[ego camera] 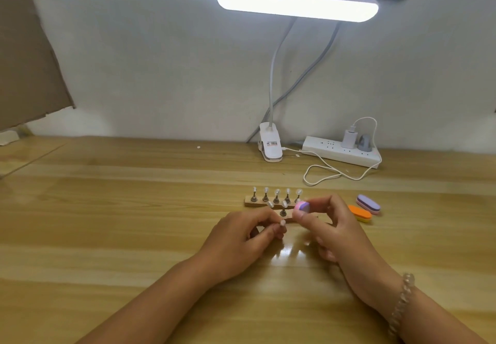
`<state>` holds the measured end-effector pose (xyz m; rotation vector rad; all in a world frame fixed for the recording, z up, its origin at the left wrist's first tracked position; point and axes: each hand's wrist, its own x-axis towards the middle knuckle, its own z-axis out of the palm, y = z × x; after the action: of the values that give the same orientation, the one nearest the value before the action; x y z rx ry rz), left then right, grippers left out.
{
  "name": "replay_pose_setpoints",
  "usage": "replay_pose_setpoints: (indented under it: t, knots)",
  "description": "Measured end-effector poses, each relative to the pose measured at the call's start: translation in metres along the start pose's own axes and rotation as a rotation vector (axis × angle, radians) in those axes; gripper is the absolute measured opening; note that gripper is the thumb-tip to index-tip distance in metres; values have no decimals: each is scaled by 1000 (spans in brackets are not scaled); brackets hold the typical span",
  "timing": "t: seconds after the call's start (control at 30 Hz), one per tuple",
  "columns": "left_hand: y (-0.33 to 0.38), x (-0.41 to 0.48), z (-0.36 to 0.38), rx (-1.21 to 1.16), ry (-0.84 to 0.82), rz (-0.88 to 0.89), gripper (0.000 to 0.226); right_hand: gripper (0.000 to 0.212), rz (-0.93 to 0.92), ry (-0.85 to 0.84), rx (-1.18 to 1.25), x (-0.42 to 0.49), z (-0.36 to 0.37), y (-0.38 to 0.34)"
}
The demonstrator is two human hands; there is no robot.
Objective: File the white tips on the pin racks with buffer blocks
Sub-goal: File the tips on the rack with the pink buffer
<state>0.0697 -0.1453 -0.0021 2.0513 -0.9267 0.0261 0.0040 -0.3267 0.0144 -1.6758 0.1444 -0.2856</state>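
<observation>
Nearest, a clear bead bracelet [401,299] circles the right wrist. The right hand [331,227] pinches a small pink-and-purple buffer block [302,206], close above a glossy white tip [282,222] pinched in the left hand [240,239]. Just behind, a wooden pin rack [255,204] on the table [134,222] holds five upright white-tipped pins.

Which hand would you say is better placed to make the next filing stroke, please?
Probably the right hand: it already pinches the buffer close beside the white tip, which the left hand holds.
</observation>
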Motion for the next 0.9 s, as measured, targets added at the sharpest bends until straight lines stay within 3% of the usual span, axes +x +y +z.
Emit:
replay_pose_setpoints:
  t: [0.07,0.2,0.3,0.43,0.57,0.7,0.8,0.9]
  knots:
    - [-2,1,0,-32,22,-5,10,31,23,17,50,-1,-1,-2]
    - [-3,1,0,0,3,14,11,28,-203,-151,-298,-8,5,2]
    - [-2,1,0,16,-6,15,11,25,-187,-177,-273,-8,4,0]
    - [-4,2,2,28,4,19,9,26,-218,-64,-324,-2,5,1]
    - [-4,1,0,11,-8,21,10,32,-276,-193,-400,-8,6,2]
    - [-3,3,-2,-21,-5,0,9,31,-227,-52,-349,-1,6,1]
    - [-2,2,-2,0,-27,6,15,34,-320,-122,-452,-8,8,5]
    - [-1,2,-2,33,-19,15,21,34,-293,-144,-411,-7,8,3]
